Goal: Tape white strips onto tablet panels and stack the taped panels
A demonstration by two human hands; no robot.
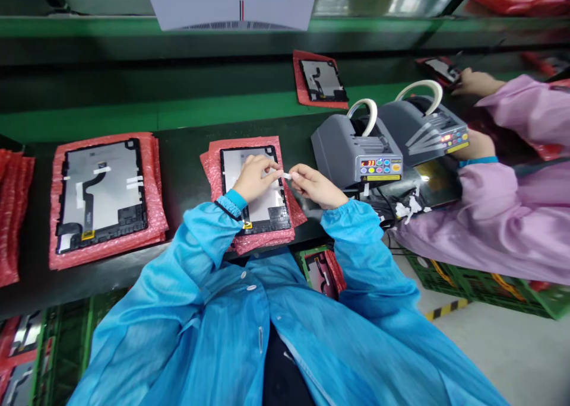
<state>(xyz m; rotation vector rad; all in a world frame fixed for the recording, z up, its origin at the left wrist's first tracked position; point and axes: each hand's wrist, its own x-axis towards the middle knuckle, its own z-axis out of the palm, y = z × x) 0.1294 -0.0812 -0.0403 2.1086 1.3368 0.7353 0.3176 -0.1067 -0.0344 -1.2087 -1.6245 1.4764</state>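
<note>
A short strip of white tape [286,175] stretches between the fingertips of my two hands. My left hand [257,179] is pinched on its left end, above a tablet screen panel [262,211]. My right hand [318,186] grips the other end, just past the panel's right edge. The panel lies with its grey back up on red bubble-wrap bags [285,238], and my left hand covers part of it. To the right stands a tape dispenser [351,151] with a roll of tape on top and a lit display.
A second panel [113,186] rests on red bubble wrap at left, with another panel [323,78] at the back. Beside a second tape dispenser [423,124], a co-worker's pink sleeve [485,216] reaches in. White tape scraps [412,205] lie near the dispensers. Green crates [481,284] stand below.
</note>
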